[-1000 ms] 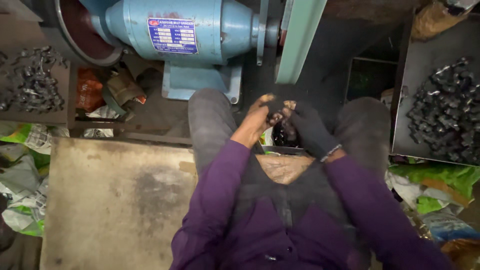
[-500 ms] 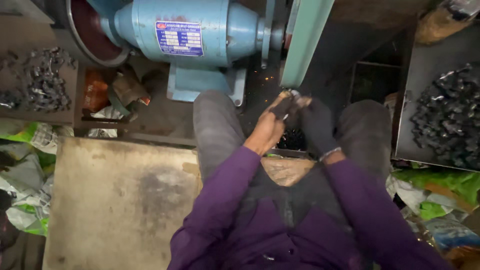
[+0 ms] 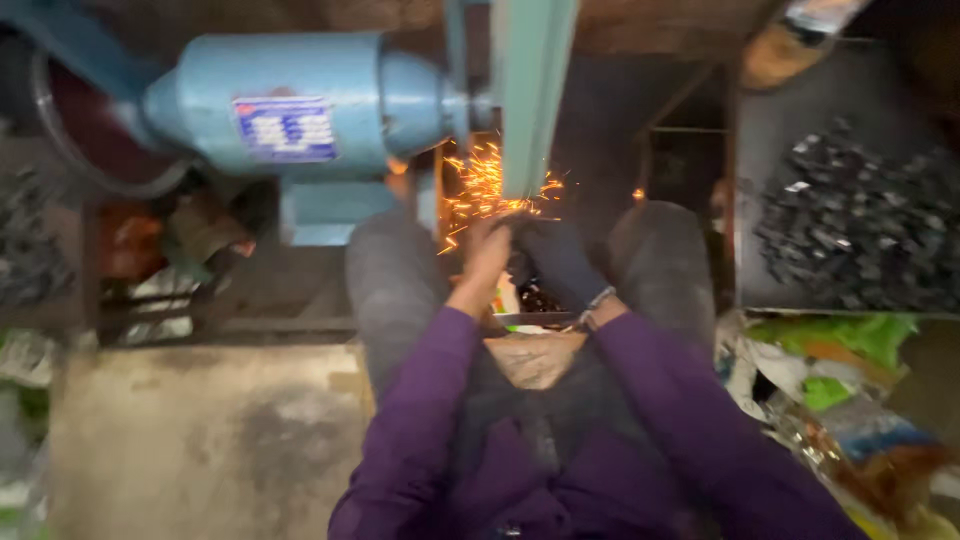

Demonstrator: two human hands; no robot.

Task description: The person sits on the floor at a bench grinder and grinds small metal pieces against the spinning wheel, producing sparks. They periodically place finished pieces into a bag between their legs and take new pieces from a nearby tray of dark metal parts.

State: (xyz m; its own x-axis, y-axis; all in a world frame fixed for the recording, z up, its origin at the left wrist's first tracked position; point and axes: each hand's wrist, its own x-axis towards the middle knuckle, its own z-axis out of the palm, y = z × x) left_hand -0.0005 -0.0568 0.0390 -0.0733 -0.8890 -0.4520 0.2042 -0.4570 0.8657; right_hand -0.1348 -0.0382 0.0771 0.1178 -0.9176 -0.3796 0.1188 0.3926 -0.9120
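orange sparks (image 3: 485, 190) are seen spraying to the left of the green belt guard (image 3: 535, 90), at the point where both hands are pressed up to it. the left hand (image 3: 488, 250) is bare and is closed narrowly around a small workpiece, which is held against the moving surface; the piece itself is too blurred and too far hidden by the fingers to be described. the right hand (image 3: 555, 262) is covered by a dark glove and is curled just beside the left, touching it; whether it also grips the piece cannot be told. both forearms are clad in purple sleeves (image 3: 420, 400) and are extended between the raised knees. a blue grinder motor (image 3: 290, 105) is mounted far left, joined by its shaft to the guard. a tray of dark metal parts (image 3: 850, 225) is placed to the right, well apart from the hands. a pale worn board (image 3: 200, 440) is laid near left. green and mixed wrappers (image 3: 830, 375) are scattered near right, below the tray.
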